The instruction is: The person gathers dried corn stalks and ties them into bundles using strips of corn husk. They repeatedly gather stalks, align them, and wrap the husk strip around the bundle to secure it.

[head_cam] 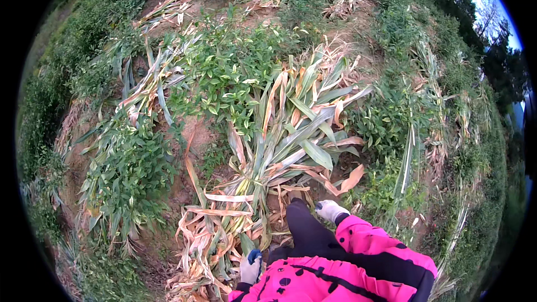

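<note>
A large bundle of cut corn stalks [256,167] with green and dry leaves lies before me on the soil. It narrows at its middle, and its tops fan out away from me. My left hand [250,266], in a white glove with blue on the fingers, is low beside the butt end, close to the dry corn leaves [209,243]. Its fingers are curled, but whether they hold a leaf is hidden. My right hand [331,210], in a similar glove, is beside my bent knee [302,218], right of the bundle. What its fingers hold, if anything, does not show.
Leafy green plants [226,71] stand beyond the bundle and more plants [130,176] to its left. Another heap of cut stalks [155,75] lies at the upper left. Strewn stalks [436,105] run along the right side. Dark trees [499,54] rise at the upper right.
</note>
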{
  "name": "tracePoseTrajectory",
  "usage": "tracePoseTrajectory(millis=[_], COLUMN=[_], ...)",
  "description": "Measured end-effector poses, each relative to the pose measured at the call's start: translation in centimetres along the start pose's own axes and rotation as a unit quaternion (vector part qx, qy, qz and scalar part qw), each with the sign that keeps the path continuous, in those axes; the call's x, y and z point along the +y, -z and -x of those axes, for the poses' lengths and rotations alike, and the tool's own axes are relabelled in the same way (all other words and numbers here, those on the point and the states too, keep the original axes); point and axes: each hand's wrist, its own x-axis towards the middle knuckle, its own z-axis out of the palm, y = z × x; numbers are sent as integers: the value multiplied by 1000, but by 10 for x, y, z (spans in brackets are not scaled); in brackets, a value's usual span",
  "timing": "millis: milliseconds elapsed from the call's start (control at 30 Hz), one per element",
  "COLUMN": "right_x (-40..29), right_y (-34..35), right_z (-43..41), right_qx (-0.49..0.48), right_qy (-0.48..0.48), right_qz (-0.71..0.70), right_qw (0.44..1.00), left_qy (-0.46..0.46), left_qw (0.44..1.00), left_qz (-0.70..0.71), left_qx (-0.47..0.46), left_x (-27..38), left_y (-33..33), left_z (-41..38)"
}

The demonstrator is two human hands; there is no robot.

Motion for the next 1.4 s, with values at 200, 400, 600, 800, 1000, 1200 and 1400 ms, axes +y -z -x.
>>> tracePoseTrajectory(millis=[200,400,600,800,1000,1200,1400], right_x=[-5,-15,20,191,323,356,362], right_y=[-9,40,140,210,171,105,100], right_z=[34,42,128,193,193,144,130], right_qx=[1,24,270,585,517,378,301], right_qy=[50,89,39,-227,-254,-231,-125], right_qz=[-38,-50,-144,-201,-583,-709,-774], right_qw=[998,994,951,752,573,548,543], left_qy=[-26,-2,-11,2,9,86,96], left_qw=[989,985,978,967,952,978,969], left_qz=[-143,-169,-199,-227,-261,-75,-143], left_qx=[13,-18,-67,-116,-160,-174,-179], left_x=[13,30,61,76,98,29,69], left_y=[1,-17,-51,-80,-133,-98,-154], left_z=[43,33,3,-24,-26,-75,-65])
